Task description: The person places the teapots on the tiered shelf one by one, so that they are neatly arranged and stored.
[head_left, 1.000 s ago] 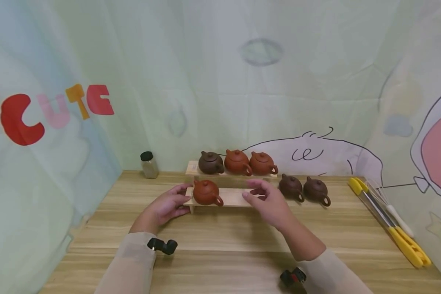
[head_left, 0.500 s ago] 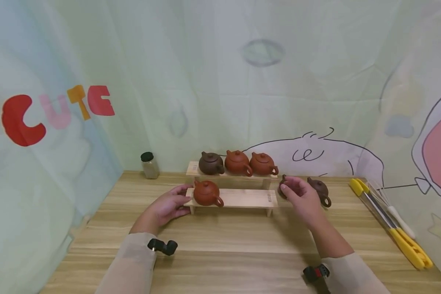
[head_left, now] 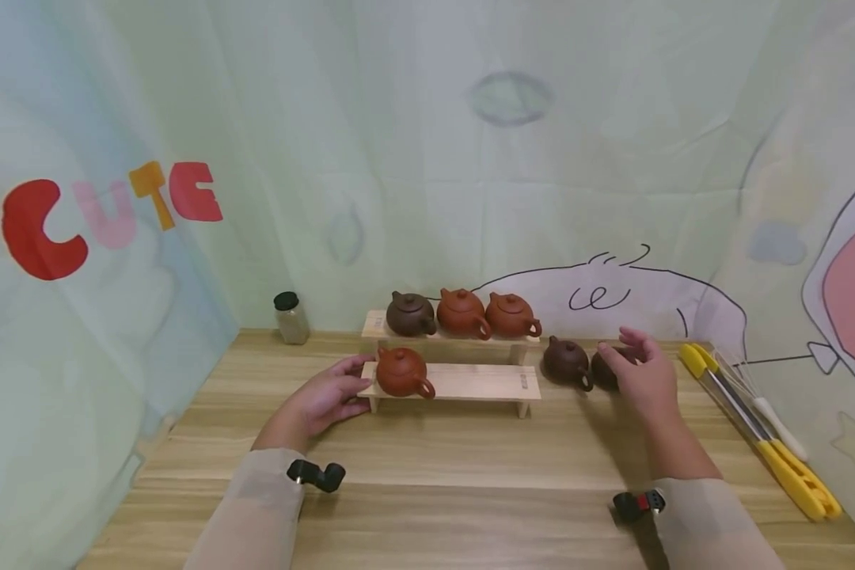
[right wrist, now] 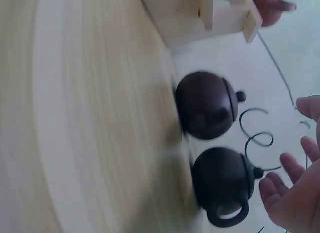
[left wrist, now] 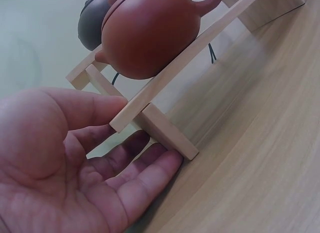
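My left hand (head_left: 331, 396) holds the left end of the wooden stand's lower shelf (head_left: 480, 381); in the left wrist view the thumb (left wrist: 107, 110) lies at the board's end and the other fingers reach under it to the leg (left wrist: 170, 133). On that shelf sits a reddish-brown clay teapot (head_left: 401, 372). My right hand (head_left: 647, 381), fingers apart and holding nothing, hovers over the right-hand dark brown teapot (right wrist: 222, 178), partly hiding it in the head view. Another dark teapot (head_left: 566, 362) stands just left of it on the table.
Along the upper shelf (head_left: 374, 323) stand a dark teapot (head_left: 409, 314) and two reddish ones, the middle one (head_left: 461, 313) and the right one (head_left: 511, 315). A black-lidded jar (head_left: 292, 321) is at the back left. Yellow tongs (head_left: 758, 427) and a whisk (head_left: 777, 423) lie at the right.
My right hand has moved rightward from the lower shelf's right end, past the nearer dark teapot, to over the far right one. The left hand stays at the shelf's end.
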Action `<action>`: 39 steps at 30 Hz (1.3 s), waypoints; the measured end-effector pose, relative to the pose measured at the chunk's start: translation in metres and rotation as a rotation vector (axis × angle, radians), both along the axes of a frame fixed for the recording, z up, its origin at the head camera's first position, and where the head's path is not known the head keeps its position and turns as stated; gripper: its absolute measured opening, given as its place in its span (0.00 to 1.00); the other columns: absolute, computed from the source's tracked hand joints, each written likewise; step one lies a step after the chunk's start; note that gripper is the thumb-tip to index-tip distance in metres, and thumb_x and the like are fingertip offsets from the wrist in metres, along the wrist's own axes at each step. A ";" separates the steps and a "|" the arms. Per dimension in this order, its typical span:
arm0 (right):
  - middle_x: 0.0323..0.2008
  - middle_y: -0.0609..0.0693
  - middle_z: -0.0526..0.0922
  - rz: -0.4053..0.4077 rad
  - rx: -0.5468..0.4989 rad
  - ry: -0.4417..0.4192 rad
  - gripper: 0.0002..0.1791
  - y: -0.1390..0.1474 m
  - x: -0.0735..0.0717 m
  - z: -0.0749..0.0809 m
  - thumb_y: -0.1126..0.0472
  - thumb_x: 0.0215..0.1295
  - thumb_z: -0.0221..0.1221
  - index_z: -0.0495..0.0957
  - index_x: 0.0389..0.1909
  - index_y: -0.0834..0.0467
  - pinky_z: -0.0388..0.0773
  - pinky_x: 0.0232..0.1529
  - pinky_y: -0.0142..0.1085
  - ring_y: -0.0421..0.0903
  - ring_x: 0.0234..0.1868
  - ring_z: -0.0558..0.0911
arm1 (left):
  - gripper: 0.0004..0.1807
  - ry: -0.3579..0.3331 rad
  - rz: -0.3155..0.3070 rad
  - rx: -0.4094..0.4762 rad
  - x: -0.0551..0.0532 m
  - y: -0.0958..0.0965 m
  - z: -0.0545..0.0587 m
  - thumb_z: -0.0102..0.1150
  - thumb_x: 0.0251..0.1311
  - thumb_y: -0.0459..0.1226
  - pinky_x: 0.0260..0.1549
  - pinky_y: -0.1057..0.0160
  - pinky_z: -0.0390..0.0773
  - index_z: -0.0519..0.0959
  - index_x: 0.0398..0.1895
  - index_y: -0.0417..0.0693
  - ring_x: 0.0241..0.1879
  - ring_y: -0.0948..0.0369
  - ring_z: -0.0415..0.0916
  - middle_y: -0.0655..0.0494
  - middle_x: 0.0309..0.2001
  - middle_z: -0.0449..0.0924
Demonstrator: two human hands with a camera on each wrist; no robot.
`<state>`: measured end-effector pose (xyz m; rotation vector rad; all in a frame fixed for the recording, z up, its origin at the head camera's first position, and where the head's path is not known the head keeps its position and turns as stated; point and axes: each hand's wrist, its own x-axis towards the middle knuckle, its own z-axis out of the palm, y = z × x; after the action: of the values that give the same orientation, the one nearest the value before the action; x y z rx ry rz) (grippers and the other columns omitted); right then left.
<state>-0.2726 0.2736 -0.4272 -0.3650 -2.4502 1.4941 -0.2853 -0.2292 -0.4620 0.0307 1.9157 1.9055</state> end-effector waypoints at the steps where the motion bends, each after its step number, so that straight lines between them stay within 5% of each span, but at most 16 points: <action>1: 0.78 0.57 0.72 0.003 0.002 -0.011 0.42 0.004 -0.002 -0.001 0.37 0.72 0.65 0.67 0.79 0.53 0.69 0.78 0.55 0.59 0.79 0.69 | 0.35 0.000 -0.002 0.000 0.000 0.000 0.000 0.50 0.80 0.35 0.77 0.40 0.69 0.53 0.86 0.48 0.84 0.41 0.52 0.43 0.89 0.31; 5: 0.82 0.61 0.64 0.024 0.003 -0.071 0.47 0.015 -0.009 -0.002 0.38 0.71 0.66 0.62 0.83 0.54 0.62 0.81 0.63 0.65 0.83 0.61 | 0.35 -0.001 -0.004 -0.001 0.000 0.000 0.000 0.49 0.80 0.34 0.76 0.42 0.72 0.53 0.86 0.49 0.84 0.41 0.52 0.43 0.89 0.31; 14: 0.82 0.70 0.59 0.103 0.137 -0.201 0.51 0.034 -0.024 -0.010 0.41 0.69 0.69 0.58 0.84 0.58 0.60 0.81 0.65 0.72 0.80 0.61 | 0.34 0.008 -0.003 0.002 -0.002 0.000 0.000 0.49 0.79 0.34 0.68 0.52 0.80 0.55 0.84 0.48 0.75 0.50 0.66 0.46 0.87 0.45; 25: 0.81 0.75 0.55 0.137 0.165 -0.314 0.55 0.043 -0.028 -0.016 0.46 0.67 0.72 0.54 0.85 0.60 0.58 0.81 0.68 0.74 0.80 0.59 | 0.34 0.011 -0.011 -0.007 0.003 0.002 0.005 0.49 0.80 0.35 0.72 0.47 0.77 0.54 0.85 0.48 0.76 0.48 0.66 0.43 0.86 0.48; 39: 0.81 0.72 0.59 0.116 0.164 -0.231 0.53 0.037 -0.014 -0.007 0.43 0.67 0.71 0.57 0.84 0.60 0.66 0.77 0.67 0.72 0.78 0.63 | 0.34 0.002 -0.007 0.000 0.003 0.002 0.005 0.49 0.80 0.34 0.76 0.41 0.71 0.53 0.85 0.48 0.80 0.44 0.59 0.43 0.88 0.40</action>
<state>-0.2868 0.3103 -0.4339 -0.3873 -2.7965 1.3480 -0.2825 -0.2270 -0.4569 0.0394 1.9149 1.9013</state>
